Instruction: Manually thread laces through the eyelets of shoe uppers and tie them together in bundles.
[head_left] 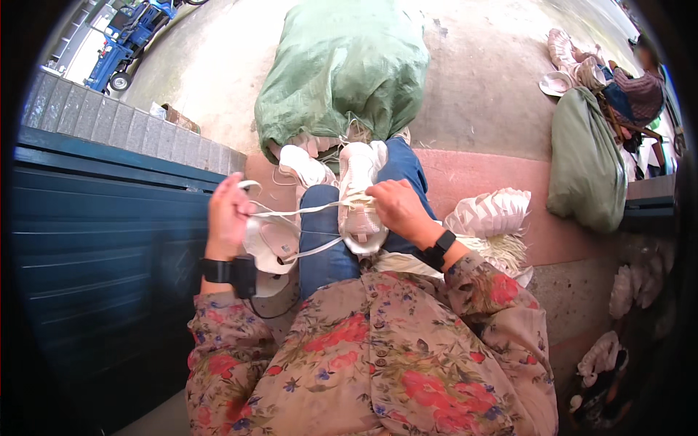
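A white sneaker (pixel 358 171) rests between my thighs, its pale pink tongue (pixel 363 218) and heel opening turned toward me. From its eyelets a flat white shoelace (pixel 291 213) stretches left across my jeans. My left hand (pixel 228 214) is closed on that lace, out beside my left knee. At the sneaker's upper eyelets, the fingers of my right hand (pixel 400 209) pinch the lace close to the shoe. Another white shoe (pixel 270 243) lies below my left hand, partly behind the lace. A further white shoe (pixel 304 166) sits just past my left knee.
A big green sack (pixel 345 65) with shoes at its mouth stands ahead of me. To my right are stacked white shoe pieces (pixel 488 212) and a bundle of laces (pixel 502 251). Beyond are another green sack (pixel 585 163) and a seated person (pixel 640 94). A blue metal door (pixel 109 269) borders my left.
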Action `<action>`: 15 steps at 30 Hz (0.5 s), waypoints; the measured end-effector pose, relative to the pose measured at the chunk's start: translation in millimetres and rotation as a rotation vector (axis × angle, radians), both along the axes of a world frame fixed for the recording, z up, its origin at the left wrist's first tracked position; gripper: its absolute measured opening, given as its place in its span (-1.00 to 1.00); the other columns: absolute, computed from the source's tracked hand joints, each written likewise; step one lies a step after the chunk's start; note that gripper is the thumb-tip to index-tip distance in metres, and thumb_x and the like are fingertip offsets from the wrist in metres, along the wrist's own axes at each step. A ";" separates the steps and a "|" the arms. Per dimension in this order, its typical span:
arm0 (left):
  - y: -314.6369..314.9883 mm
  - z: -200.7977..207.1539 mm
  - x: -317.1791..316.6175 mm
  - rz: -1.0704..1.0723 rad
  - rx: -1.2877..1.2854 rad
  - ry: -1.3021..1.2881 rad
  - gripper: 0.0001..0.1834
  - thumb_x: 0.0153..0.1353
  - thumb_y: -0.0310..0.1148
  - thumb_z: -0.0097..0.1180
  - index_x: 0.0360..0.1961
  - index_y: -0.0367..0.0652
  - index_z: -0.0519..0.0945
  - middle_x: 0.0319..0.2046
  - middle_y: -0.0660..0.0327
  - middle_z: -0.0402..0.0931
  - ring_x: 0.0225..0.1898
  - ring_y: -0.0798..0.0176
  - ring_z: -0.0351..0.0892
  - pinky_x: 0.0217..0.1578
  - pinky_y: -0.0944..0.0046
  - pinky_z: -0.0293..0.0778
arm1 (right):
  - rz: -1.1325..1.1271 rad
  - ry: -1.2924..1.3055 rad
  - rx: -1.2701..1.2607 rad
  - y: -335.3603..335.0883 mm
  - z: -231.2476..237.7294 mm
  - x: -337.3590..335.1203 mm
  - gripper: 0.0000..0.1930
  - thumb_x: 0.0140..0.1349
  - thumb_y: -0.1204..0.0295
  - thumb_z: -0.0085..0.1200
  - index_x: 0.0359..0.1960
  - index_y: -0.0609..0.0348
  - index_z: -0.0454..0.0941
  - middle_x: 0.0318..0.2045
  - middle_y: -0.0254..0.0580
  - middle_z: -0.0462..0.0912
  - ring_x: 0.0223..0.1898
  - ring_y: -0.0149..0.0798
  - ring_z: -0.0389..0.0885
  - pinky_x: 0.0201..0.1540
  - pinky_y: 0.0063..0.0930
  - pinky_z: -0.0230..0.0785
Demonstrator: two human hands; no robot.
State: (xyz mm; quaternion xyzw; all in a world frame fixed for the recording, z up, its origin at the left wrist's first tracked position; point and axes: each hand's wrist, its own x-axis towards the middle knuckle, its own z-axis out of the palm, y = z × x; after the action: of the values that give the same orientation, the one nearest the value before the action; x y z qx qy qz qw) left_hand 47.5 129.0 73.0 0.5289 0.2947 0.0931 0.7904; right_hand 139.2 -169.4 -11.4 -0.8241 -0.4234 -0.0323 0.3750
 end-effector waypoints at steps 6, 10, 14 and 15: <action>103.4 -44.0 -53.6 0.457 0.655 0.439 -0.70 0.11 -0.40 -0.01 -0.11 -0.22 0.38 -0.36 0.22 0.42 -0.31 0.27 0.43 -0.29 0.25 0.37 | 0.147 -0.214 -0.204 10.6 3.1 1.1 -0.78 -0.14 0.54 -0.03 -0.36 0.10 0.43 -0.52 -0.24 0.42 -0.38 -0.22 0.41 -0.28 -0.38 0.17; 19.1 -58.5 -16.9 -0.053 1.222 0.239 -0.83 0.03 -0.48 0.02 -0.33 -0.28 0.55 -0.34 0.00 0.53 -0.27 0.09 0.51 -0.22 0.22 0.40 | -0.058 0.056 0.036 -2.5 -15.0 -4.2 -0.76 -0.11 0.60 -0.06 -0.31 0.19 0.40 -0.45 -0.11 0.41 -0.35 -0.10 0.42 -0.30 -0.29 0.24; -89.3 -65.3 19.6 -0.536 1.338 -0.194 -0.87 -0.03 -0.44 0.10 -0.40 -0.21 0.57 -0.45 0.12 0.49 -0.34 0.14 0.43 -0.28 0.25 0.35 | -0.123 0.243 0.129 -0.8 -10.5 -8.3 -0.77 -0.07 0.64 -0.11 -0.29 0.24 0.38 -0.42 -0.05 0.42 -0.30 -0.02 0.43 -0.27 -0.26 0.29; -105.0 -67.8 28.1 -0.642 1.330 -0.271 -0.86 -0.06 -0.43 0.12 -0.42 -0.20 0.57 -0.47 0.12 0.48 -0.33 0.12 0.42 -0.27 0.22 0.34 | -0.121 0.272 0.126 -1.5 -11.7 -8.7 -0.77 -0.06 0.64 -0.11 -0.29 0.24 0.38 -0.41 -0.06 0.43 -0.30 -0.03 0.44 -0.26 -0.27 0.30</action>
State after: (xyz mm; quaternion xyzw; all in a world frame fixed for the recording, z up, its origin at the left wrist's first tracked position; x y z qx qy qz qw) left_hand 75.7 24.1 5.1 0.9389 -0.0923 0.0807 0.3216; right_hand 130.5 -170.9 -23.2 -0.8197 -0.3155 0.0306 0.4771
